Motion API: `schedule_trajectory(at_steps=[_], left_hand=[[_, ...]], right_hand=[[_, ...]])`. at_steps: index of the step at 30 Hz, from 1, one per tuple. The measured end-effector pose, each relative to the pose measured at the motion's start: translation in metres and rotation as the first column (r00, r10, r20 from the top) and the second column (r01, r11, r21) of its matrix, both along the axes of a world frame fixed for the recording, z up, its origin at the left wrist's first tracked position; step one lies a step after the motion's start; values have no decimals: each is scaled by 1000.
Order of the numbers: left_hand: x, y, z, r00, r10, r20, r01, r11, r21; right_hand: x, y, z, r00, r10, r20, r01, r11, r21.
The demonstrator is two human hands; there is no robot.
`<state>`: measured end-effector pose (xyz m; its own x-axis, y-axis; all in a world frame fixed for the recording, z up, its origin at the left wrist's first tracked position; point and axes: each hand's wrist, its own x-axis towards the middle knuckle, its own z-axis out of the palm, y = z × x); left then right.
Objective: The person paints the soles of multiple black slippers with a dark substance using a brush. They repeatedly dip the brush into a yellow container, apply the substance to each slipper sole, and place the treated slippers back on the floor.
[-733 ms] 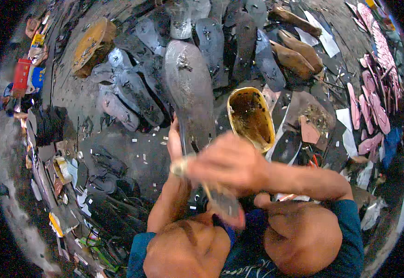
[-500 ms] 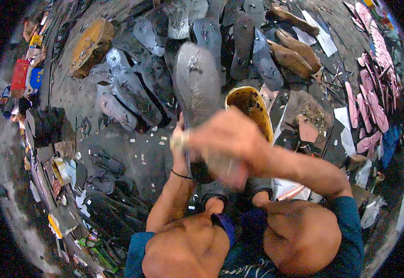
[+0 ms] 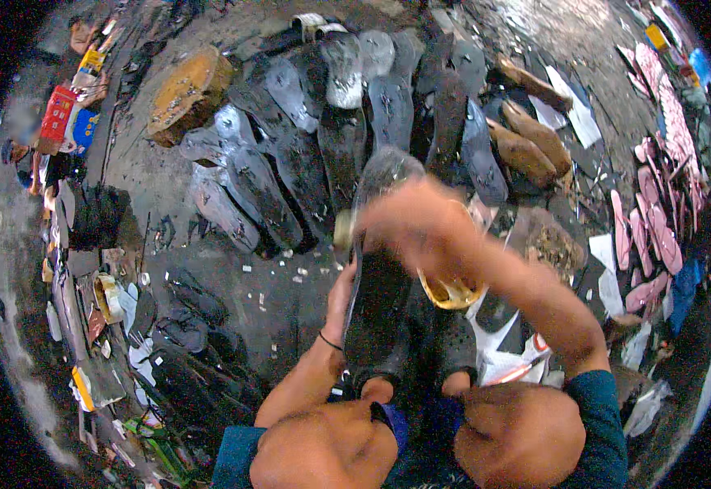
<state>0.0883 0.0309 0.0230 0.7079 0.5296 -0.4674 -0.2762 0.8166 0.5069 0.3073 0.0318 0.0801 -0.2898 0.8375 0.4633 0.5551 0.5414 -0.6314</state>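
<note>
Rows of dark soles (image 3: 266,196) fan out ahead, and here's the held sole (image 3: 380,306), upright-ish, drawn in nearer the body than a moment ago! Just right of it, the yellow tub (image 3: 451,295) is now mostly covered. The right hand (image 3: 416,220), blurred, swings up to the sole's far end, its grip apparently closed round a pale tool (image 3: 344,231); that end looks to be getting attention. The left hand (image 3: 341,301) clasps the left edge.
</note>
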Motion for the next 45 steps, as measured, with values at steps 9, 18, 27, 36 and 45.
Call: schedule_trajectory(at_steps=[9, 18, 27, 36, 45], left_hand=[[9, 81, -6, 945, 206, 253, -165, 971, -173], [48, 265, -42, 751, 583, 308, -609, 793, -18], [-206, 145, -156, -55, 912, -406, -9, 406, 914], [-306, 151, -80, 56, 746, -664, -359, 636, 684], [-128, -105, -71, 502, 306, -809, 703, 401, 588]], right_hand=[[-53, -103, 6, 990, 131, -51, -139, 965, -222], [-41, -137, -1, 951, -301, -70, 240, 864, -443], [-23, -174, -25, 649, -760, -39, 554, 506, -661], [-5, -130, -28, 702, -663, 259, 688, 538, -487], [15, -112, -110, 584, -645, 493, 775, 623, -104]])
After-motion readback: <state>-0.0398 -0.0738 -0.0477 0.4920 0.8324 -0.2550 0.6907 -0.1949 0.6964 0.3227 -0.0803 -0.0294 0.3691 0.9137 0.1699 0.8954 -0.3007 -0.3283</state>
